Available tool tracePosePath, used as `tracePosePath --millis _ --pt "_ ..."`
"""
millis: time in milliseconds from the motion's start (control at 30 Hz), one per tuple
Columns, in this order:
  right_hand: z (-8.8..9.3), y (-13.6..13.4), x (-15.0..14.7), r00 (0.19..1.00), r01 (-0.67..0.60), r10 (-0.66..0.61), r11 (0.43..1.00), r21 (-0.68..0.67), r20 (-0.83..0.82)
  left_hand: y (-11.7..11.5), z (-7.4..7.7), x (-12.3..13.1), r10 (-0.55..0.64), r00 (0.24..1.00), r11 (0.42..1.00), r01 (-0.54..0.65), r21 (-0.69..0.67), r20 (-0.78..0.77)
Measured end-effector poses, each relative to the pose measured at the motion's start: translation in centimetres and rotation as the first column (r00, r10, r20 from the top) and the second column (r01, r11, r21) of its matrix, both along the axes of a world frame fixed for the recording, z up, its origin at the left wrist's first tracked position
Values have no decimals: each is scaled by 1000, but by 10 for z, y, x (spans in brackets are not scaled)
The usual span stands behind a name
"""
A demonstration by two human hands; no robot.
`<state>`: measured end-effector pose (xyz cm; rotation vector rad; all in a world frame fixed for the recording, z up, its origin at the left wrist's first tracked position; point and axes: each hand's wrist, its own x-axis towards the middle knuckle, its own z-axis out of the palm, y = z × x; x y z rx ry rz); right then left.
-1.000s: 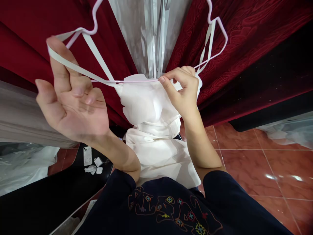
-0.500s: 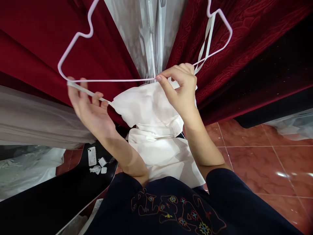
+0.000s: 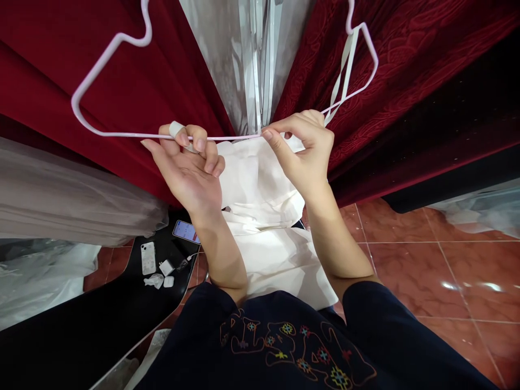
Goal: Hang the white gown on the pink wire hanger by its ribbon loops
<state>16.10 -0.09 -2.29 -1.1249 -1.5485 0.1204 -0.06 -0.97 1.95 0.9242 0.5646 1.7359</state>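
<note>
A pale pink hanger (image 3: 92, 72) spans the upper part of the view, hook end out of sight. My right hand (image 3: 306, 151) is closed, thumb and forefinger pinching the hanger's lower bar near its middle. My left hand (image 3: 190, 173) faces palm up below the same bar, fingers curled, with a white strap (image 3: 176, 129) looped round them. A white garment (image 3: 268, 173) hangs under the bar and spreads over my lap. Another white strap (image 3: 346, 70) of it is looped over the hanger's right shoulder notch. My right hand partly hides the garment's top edge.
Red curtains (image 3: 40, 65) and grey sheer fabric (image 3: 211, 49) hang in front. On the black bench (image 3: 81, 319) at left lie a white phone (image 3: 148, 258), a lit phone (image 3: 186, 231), a charger (image 3: 166, 267) and a small white case (image 3: 168, 281). Red tiles (image 3: 406, 271) cover the floor.
My left hand has moved right along the bar from the hanger's left corner, its fingers curling and carrying the strap off that corner. My right hand keeps its pinch.
</note>
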Motion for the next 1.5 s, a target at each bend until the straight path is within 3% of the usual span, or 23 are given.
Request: tracePosePath --millis 167,300,367,433,500,600,800,1067,1300,1500 --pt "6 3 6 999 -3 5 999 46 -36 4 0 7 38 999 999 -38 15 -36" --pt "7 19 28 961 98 -20 957 272 -275 7 -3 5 84 988 996 -87 -20 -131" --pt "6 30 46 927 182 -55 931 316 -370 8 -5 4 100 983 994 -107 -37 -152" --pt "4 39 65 927 175 -77 955 242 -368 9 -6 3 92 987 993 -100 -55 -131" --pt "5 43 77 948 77 -55 995 58 -315 10 -6 4 71 994 995 -76 -68 -79" --pt "8 40 81 961 -6 -30 991 -132 -274 9 -4 5 43 999 997 -43 -71 1" --pt "11 37 75 941 81 -120 988 -134 -318 4 1 11 15 998 997 -10 -74 69" --pt "32 24 65 934 -47 -19 983 -176 -356 1 3 12 38 997 993 -31 -115 63" --pt "27 19 69 908 -90 -17 968 -235 -418 -8 9 10 92 995 978 -85 -192 27" --pt "58 7 64 935 -84 62 995 -46 -349 -3 6 6 57 997 987 -49 -150 45"
